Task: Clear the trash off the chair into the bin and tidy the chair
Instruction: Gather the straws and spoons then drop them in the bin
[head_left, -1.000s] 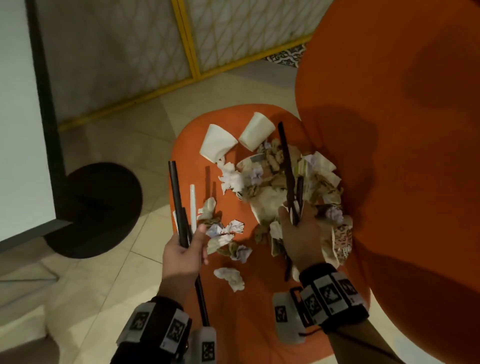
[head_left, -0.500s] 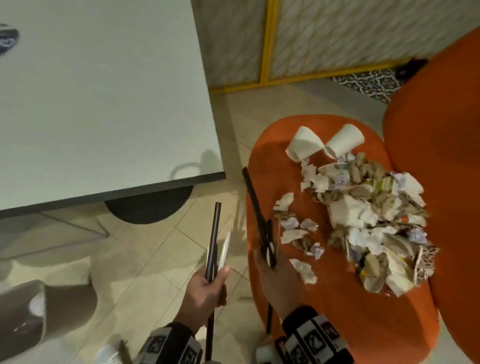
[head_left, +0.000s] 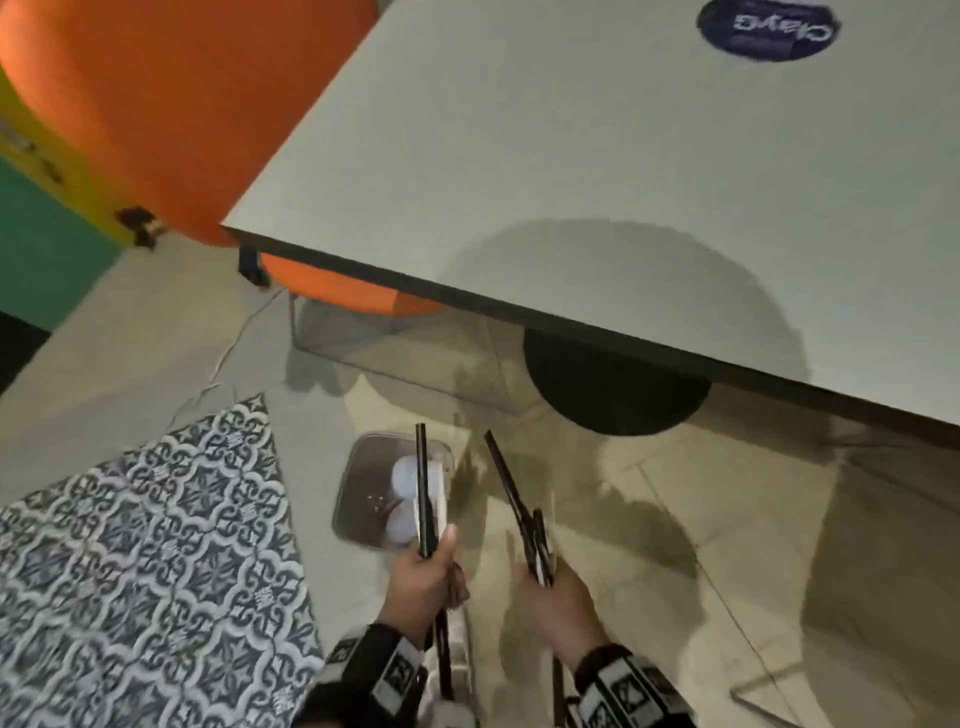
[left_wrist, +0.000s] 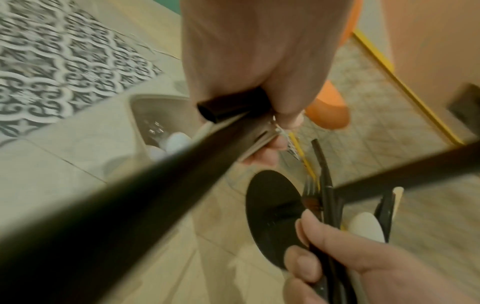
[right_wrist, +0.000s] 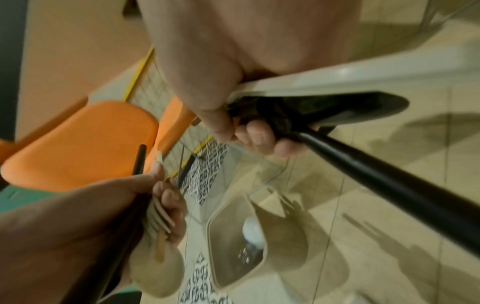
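A grey square bin (head_left: 363, 467) stands on the floor and holds a few white round pieces (head_left: 408, 475). My left hand (head_left: 434, 564) grips a black straw (head_left: 423, 488) and pale cutlery, and the tips reach over the bin's right rim. The left wrist view shows that straw (left_wrist: 155, 185) running out of the fist above the bin (left_wrist: 145, 115). Just right of the bin, my right hand (head_left: 545, 582) grips a bundle of black straws (head_left: 511, 499). In the right wrist view it also holds a white spoon (right_wrist: 324, 80). The littered chair seat is out of view.
A white table (head_left: 597, 182) overhangs the floor ahead, its black round base (head_left: 613, 395) beyond the bin. An orange chair (head_left: 156, 104) stands at the upper left, partly under the table. Patterned tiles (head_left: 145, 545) cover the floor to the left.
Both hands carried their straws and cutlery left, away from the littered chair seat, to the floor bin. The view swung with them, so the trash pile is gone from sight.
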